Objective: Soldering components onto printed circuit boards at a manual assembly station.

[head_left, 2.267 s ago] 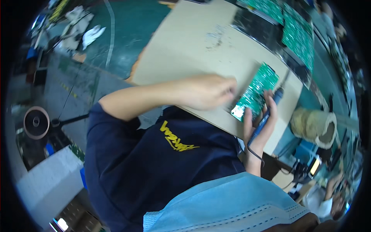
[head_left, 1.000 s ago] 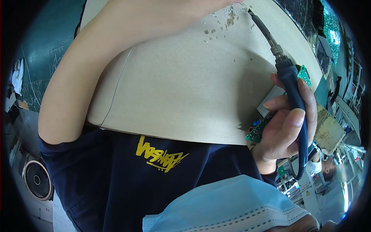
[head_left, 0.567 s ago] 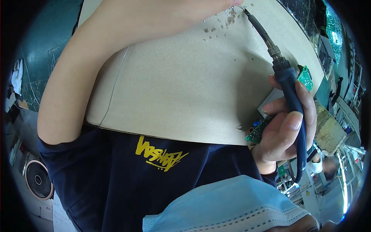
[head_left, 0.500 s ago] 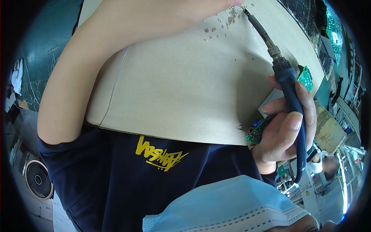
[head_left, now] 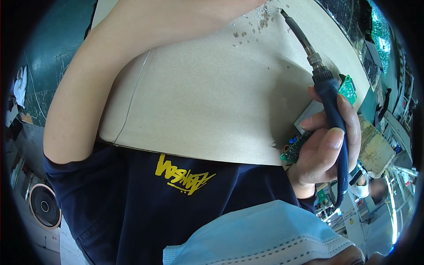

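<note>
A dark blue soldering iron (head_left: 333, 101) is gripped by my right hand (head_left: 324, 148), thumb and fingers wrapped around its handle. Its blackened tip points away from me, over grey splashes and bits of solder (head_left: 263, 20) on the beige board (head_left: 198, 97). At the top edge is part of my left hand (head_left: 225, 13); its fingers run out of the picture, hiding what they may hold. A green circuit board (head_left: 348, 89) lies beyond my right hand, and another circuit board with components (head_left: 295, 149) sits beside that hand's palm.
Across the left of the work surface runs a thin wire (head_left: 132, 99). A round fan (head_left: 45, 206) stands at lower left. To the right are a worn tan block (head_left: 375, 143), a green bubble-wrap sheet (head_left: 382, 37) and another person (head_left: 369, 189) farther off.
My left hand has drawn slightly left, away from the iron's tip. The thin strand that was by the tip no longer shows there. My right hand and the iron have hardly moved.
</note>
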Motion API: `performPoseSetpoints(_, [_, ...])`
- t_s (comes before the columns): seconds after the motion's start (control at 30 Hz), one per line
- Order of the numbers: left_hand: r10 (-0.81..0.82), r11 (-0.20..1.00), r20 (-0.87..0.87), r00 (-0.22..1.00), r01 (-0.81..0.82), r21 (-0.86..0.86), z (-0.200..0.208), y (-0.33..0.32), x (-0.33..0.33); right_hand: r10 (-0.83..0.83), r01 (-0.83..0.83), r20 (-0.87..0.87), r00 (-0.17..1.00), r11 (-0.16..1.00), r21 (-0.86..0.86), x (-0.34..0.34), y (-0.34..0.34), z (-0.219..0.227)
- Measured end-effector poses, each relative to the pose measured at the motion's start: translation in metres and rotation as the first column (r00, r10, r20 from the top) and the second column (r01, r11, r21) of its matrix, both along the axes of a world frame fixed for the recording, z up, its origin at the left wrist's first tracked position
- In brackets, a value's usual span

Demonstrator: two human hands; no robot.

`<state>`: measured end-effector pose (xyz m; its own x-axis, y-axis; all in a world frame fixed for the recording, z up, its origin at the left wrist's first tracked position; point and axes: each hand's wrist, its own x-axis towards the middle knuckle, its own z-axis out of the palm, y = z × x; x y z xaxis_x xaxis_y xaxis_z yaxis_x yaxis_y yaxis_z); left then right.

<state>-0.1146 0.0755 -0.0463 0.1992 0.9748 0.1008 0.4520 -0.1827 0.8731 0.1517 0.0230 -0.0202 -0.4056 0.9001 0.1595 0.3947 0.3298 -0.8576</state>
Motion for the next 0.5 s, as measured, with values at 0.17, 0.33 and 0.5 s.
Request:
performPoseSetpoints(0.17, [-0.023, 0.976, -0.028, 0.999, 0.029, 0.215, -0.006, -0.002, -0.003, -0.029, 0.032, -0.065, 0.997, 0.999, 0.037, 0.002, -0.003, 0.005])
performPoseSetpoints(0.33, [0.027, 0.999, 0.086, 0.996, -0.025, -0.029, 0.018, -0.005, 0.009, -0.026, 0.045, -0.137, 0.99, 0.99, 0.135, 0.025, -0.017, 0.017])
performPoseSetpoints(0.5, [0.047, 0.996, 0.096, 0.994, -0.039, -0.085, 0.029, -0.009, 0.029, -0.136, 0.196, -0.224, 0.965, 0.943, 0.27, 0.069, -0.039, 0.008])
